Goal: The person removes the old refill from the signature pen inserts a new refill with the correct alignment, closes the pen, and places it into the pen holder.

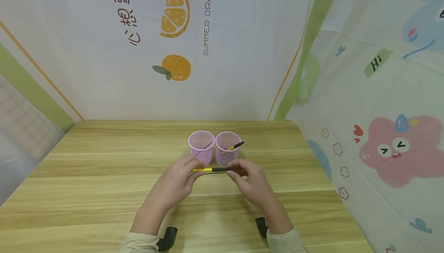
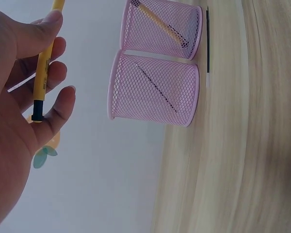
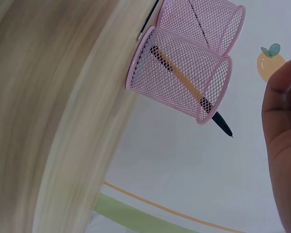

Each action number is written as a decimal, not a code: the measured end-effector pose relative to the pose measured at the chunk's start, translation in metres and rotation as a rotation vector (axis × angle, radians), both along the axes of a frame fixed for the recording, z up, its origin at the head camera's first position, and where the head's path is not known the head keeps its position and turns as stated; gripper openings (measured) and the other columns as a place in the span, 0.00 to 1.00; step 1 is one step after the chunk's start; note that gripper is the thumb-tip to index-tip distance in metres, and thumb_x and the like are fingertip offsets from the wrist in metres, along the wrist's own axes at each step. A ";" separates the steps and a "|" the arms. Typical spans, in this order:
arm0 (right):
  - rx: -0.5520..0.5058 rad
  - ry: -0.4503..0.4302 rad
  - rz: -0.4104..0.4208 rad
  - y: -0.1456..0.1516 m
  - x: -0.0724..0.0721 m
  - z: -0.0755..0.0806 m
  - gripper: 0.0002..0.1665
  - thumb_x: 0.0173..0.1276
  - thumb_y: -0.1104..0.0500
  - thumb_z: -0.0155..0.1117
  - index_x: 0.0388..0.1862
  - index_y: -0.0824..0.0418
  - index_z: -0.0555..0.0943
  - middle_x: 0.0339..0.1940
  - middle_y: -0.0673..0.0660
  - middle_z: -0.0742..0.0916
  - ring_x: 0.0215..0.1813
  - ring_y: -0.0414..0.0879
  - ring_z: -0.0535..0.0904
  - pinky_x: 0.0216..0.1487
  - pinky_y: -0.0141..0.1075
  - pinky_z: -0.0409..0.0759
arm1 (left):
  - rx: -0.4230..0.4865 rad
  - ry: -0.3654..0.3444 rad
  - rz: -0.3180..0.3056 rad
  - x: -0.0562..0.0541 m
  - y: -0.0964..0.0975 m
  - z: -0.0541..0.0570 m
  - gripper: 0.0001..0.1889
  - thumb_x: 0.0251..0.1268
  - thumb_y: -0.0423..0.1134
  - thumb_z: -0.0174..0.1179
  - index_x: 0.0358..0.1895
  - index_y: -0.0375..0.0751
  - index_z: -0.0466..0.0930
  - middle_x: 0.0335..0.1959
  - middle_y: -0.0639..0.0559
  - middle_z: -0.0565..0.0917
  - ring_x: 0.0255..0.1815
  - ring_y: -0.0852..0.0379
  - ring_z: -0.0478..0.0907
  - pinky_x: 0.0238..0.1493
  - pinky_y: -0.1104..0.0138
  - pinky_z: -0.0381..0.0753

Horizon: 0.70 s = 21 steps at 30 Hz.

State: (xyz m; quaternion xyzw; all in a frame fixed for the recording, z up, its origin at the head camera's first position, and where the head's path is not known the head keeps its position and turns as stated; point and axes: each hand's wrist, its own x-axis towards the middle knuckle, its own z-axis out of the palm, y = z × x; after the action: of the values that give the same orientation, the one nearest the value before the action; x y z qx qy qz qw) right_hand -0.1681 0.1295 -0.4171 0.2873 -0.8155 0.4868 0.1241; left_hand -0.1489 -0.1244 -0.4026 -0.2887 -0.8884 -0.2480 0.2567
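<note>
My left hand [image 1: 178,178] grips a yellow pen [image 1: 204,170] with a black front part, held level above the table. In the left wrist view its yellow barrel [image 2: 42,73] lies under the thumb and along the fingers. At the pen's dark tip, the thumb and fingertips of my right hand [image 1: 253,181] pinch it; the right wrist view shows only part of that hand. Just behind the pen stand two pink mesh cups. The left cup [image 1: 202,154] contains a thin dark refill [image 2: 155,87]; the right cup [image 1: 227,158] holds another yellow-and-black pen [image 3: 184,82], tip upward.
A thin black refill [image 2: 208,43] lies on the wooden table [image 1: 104,160] in front of the cups. A white printed cloth [image 1: 236,83] hangs behind the table, and another [image 1: 347,91] runs along the right side.
</note>
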 end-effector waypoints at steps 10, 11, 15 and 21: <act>0.034 0.009 0.001 0.000 -0.003 -0.003 0.02 0.75 0.65 0.69 0.42 0.62 0.87 0.33 0.54 0.90 0.34 0.34 0.81 0.35 0.31 0.85 | -0.010 0.057 -0.001 -0.002 0.001 0.000 0.09 0.63 0.33 0.75 0.43 0.43 0.86 0.41 0.56 0.87 0.43 0.58 0.82 0.46 0.63 0.86; 0.039 0.005 0.003 0.001 -0.003 -0.003 0.03 0.76 0.65 0.68 0.41 0.61 0.87 0.32 0.53 0.89 0.33 0.34 0.81 0.35 0.31 0.85 | -0.010 0.063 -0.001 -0.002 0.001 0.000 0.09 0.62 0.33 0.75 0.43 0.43 0.86 0.41 0.56 0.87 0.43 0.59 0.82 0.46 0.63 0.85; 0.054 -0.035 0.015 0.001 -0.004 -0.002 0.08 0.79 0.62 0.64 0.38 0.59 0.86 0.28 0.52 0.86 0.31 0.33 0.78 0.33 0.31 0.83 | -0.004 0.085 -0.004 -0.002 0.002 0.000 0.09 0.62 0.33 0.76 0.43 0.43 0.86 0.40 0.57 0.86 0.42 0.59 0.81 0.44 0.64 0.85; 0.063 -0.052 0.027 0.000 -0.004 -0.003 0.14 0.83 0.61 0.59 0.33 0.58 0.83 0.23 0.51 0.81 0.27 0.31 0.74 0.27 0.30 0.78 | 0.019 0.107 -0.016 -0.001 0.004 0.000 0.10 0.59 0.31 0.77 0.41 0.43 0.87 0.40 0.57 0.87 0.43 0.59 0.82 0.45 0.65 0.86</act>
State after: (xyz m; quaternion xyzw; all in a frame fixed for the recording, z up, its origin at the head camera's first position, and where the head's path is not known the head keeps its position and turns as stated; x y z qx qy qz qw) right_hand -0.1719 0.1294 -0.4205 0.2893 -0.8294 0.4699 0.0870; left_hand -0.1501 -0.1203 -0.4027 -0.3063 -0.8687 -0.2428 0.3043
